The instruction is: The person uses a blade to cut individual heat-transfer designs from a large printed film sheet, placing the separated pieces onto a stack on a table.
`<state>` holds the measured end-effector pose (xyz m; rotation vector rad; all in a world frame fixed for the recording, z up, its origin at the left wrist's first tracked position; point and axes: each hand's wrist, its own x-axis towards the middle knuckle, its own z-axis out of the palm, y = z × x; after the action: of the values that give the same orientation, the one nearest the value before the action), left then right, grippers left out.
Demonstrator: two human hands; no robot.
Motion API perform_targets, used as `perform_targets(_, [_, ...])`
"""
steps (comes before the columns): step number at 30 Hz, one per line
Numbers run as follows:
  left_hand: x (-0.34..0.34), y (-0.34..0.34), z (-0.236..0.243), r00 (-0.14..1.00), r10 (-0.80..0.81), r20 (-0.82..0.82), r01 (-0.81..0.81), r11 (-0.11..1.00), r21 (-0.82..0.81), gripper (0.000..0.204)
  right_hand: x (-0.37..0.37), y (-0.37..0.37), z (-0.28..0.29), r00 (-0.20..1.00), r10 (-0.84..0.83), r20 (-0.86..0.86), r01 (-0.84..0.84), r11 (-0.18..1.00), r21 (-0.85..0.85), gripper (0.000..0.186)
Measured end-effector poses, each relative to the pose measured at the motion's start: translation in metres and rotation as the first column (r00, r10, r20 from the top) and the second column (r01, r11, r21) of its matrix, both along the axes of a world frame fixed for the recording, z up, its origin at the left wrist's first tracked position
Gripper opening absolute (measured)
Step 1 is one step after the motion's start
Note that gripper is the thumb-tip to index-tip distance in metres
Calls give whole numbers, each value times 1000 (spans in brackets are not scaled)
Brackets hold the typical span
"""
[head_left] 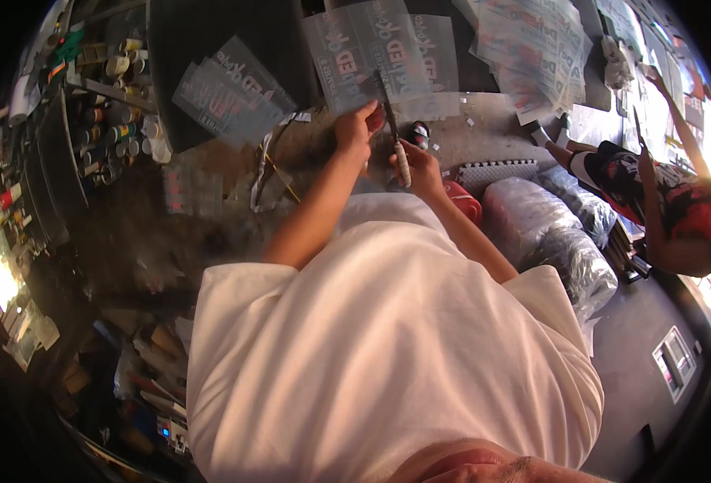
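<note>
My right hand (421, 171) is wrapped round the pale, bound handle of a long knife (405, 164). Its narrow dark blade points away from me, up against the printed plastic sheets. To the left of the blade, my left hand (357, 133) is closed, thumb and forefinger pinched at the near edge of a clear plastic sheet (343, 80) with white and red print. More such sheets overlap on the dark table (235, 20) in front of me. A fanned group of printed sheets (231, 92) lies to the left.
A big pile of printed sheets (533, 52) covers the far right. Plastic-wrapped bundles (533, 221) and a red object (463, 201) sit by my right side. Another person (653, 181) stands at the right. Cans (122, 133) crowd the left, and a strip-like frame (260, 173) lies below the table edge.
</note>
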<state>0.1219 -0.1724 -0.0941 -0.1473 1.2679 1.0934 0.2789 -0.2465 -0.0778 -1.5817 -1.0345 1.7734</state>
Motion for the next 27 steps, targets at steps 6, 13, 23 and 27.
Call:
perform_targets(6, [-5,-7,-2,997,-78,7,78,997,23,10,-2,12,3,1000,-18,-2,18,1000,7,55])
perform_targets(13, [-5,-4,4,999,-46,22,45,999,19,11,-4,21,14,994,-71,-86,66,996,-66,53])
perform_targets(23, [-6,-13,8,996,-94,5,94,994,64,12,-19,32,21,998,-40,49,38,998,41,43])
perform_targets(27, [-10,-19,10,997,-62,42,57,992,112,12,-27,60,29,999,-33,-4,33,998,54,44])
